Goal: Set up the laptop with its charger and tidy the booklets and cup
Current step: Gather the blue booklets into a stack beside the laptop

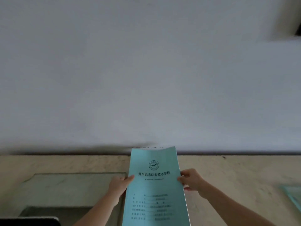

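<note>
A stack of teal booklets (156,190) with a round crest and printed lines on the top cover is held upright over the beige desk (236,173), its top edge near the wall. My left hand (119,185) grips its left edge. On the opposite edge my right hand (192,181) has the thumb on the cover and the fingers behind. At the bottom left a dark corner, perhaps the laptop (32,221), is barely in view. No cup or charger shows.
A plain grey-white wall (146,70) rises directly behind the desk. A glass-like rectangular panel (65,185) lies on the desk to the left. Another teal booklet (293,196) lies at the right edge.
</note>
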The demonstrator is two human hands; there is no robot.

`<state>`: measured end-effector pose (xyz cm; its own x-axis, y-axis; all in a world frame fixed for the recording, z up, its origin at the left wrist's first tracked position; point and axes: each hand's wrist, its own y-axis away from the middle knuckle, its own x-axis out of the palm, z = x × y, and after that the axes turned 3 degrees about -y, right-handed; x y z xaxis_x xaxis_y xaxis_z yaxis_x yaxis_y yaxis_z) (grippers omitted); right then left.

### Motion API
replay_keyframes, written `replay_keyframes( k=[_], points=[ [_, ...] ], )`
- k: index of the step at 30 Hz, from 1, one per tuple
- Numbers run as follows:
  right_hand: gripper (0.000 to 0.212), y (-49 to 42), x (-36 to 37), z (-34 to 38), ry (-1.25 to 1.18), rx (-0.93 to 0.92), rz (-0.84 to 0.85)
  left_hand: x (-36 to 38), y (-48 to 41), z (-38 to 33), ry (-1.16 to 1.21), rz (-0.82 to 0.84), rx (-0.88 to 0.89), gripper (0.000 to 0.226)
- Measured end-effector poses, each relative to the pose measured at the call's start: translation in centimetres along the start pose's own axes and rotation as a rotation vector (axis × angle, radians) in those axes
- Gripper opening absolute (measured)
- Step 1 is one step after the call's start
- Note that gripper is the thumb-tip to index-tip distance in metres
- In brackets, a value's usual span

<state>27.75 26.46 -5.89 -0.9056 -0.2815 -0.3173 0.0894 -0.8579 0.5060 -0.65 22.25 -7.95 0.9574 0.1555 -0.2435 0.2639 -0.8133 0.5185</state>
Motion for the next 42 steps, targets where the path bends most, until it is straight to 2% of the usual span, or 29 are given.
replay_keyframes(
  k=[5,8,9,15,18,23,27,32,36,39,42],
  points=[
    [0.015,-2.7,0.8,-0.2,-0.02,0.012,-0.004,0.3,-1.5,-0.4,0.002,-0.006,-0.051,0.037],
    [0.017,-3.3,1.1,-0.8,-0.057,0.015,-0.028,-0.3,-2.5,0.7,-0.029,-0.038,-0.01,0.062],
    [0.017,-3.4,1.2,-1.0,-0.065,0.018,-0.04,-0.4,-2.7,1.1,-0.043,-0.053,0.006,0.061],
    [0.018,-2.8,1.4,-1.1,-0.032,0.027,-0.069,0.9,1.0,-0.5,-0.144,-0.13,0.152,0.033],
    [0.031,-1.9,1.2,-0.9,0.051,-0.012,-0.08,1.1,3.3,-1.2,-0.233,-0.186,0.276,0.013],
    [0.046,1.1,0.6,0.5,0.175,-0.147,-0.132,0.5,6.0,-3.1,-0.331,-0.171,0.404,0.043],
    [0.054,5.5,-0.1,2.5,0.272,-0.28,-0.138,0.6,9.2,-5.0,-0.415,-0.116,0.52,0.058],
    [0.053,13.0,-1.7,4.0,0.413,-0.457,-0.236,1.3,14.5,-7.1,-0.567,-0.165,0.79,0.062],
    [0.059,19.5,-2.7,4.2,0.599,-0.591,-0.349,2.4,19.4,-8.1,-0.768,-0.143,1.055,0.084],
    [0.066,24.3,-3.7,3.6,0.682,-0.617,-0.404,3.3,23.2,-8.2,-0.908,-0.128,1.207,0.092],
    [0.069,29.1,-5.2,2.3,0.648,-0.637,-0.43,4.6,27.4,-7.5,-0.905,-0.093,1.292,0.089]
  ],
)
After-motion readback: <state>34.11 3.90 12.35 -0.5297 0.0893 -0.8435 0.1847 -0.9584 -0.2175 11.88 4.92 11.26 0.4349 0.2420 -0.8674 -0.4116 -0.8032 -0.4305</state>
